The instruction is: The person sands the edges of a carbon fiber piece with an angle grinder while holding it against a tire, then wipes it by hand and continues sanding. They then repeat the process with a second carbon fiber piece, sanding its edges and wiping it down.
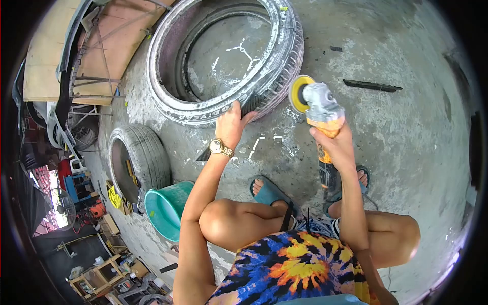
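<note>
The right hand (335,145) is wrapped around an angle grinder (325,109), its yellow disc (299,94) just right of the large tyre (277,76). The left hand (231,124) meets the tyre's near sidewall; its curled fingers are hidden, so its grip cannot be told. The frame cuts off the tyre's far edge. Right of the tyre, open concrete floor (406,132) surrounds a dark strip (372,85). Nearer than the tyre and to its left, an arm partly covers a green bucket (160,216), contents unclear.
</note>
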`<state>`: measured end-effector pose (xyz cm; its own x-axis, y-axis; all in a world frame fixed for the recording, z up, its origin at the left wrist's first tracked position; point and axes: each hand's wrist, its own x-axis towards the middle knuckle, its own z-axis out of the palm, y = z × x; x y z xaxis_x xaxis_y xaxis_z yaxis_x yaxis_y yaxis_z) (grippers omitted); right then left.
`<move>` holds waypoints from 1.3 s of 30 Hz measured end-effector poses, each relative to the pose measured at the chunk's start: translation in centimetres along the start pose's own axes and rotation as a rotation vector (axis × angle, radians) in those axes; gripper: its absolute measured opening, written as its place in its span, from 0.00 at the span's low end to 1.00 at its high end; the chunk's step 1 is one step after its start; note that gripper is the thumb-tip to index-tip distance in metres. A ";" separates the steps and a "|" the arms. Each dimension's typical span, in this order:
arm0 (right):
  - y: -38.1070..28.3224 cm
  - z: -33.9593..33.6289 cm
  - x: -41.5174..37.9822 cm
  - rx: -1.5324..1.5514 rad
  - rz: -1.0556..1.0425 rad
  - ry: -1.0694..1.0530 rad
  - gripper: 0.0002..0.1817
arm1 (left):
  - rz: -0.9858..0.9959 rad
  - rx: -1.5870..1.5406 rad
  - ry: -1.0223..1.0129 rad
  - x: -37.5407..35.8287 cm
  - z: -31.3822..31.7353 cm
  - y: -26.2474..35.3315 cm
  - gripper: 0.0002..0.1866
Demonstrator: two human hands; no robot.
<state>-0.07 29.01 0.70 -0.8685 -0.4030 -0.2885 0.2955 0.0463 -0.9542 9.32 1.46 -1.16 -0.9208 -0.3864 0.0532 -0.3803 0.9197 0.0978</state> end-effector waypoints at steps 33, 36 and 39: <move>-4.5 3.9 5.3 -0.626 -0.093 -0.232 0.31 | 0.186 0.040 -0.003 0.8 -0.5 -0.5 0.22; -4.8 4.5 5.2 -0.631 -0.065 -0.290 0.31 | 0.189 0.027 -0.008 1.0 -0.5 -0.5 0.22; -4.2 4.5 5.6 -0.639 -0.083 -0.281 0.31 | 0.192 0.018 0.001 0.9 -0.4 -0.8 0.22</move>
<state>-4.42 22.41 3.46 -0.7166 -0.6457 -0.2635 -0.1339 0.4982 -0.8567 8.79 0.37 -0.81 -0.9766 -0.2033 0.0703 -0.1987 0.9777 0.0674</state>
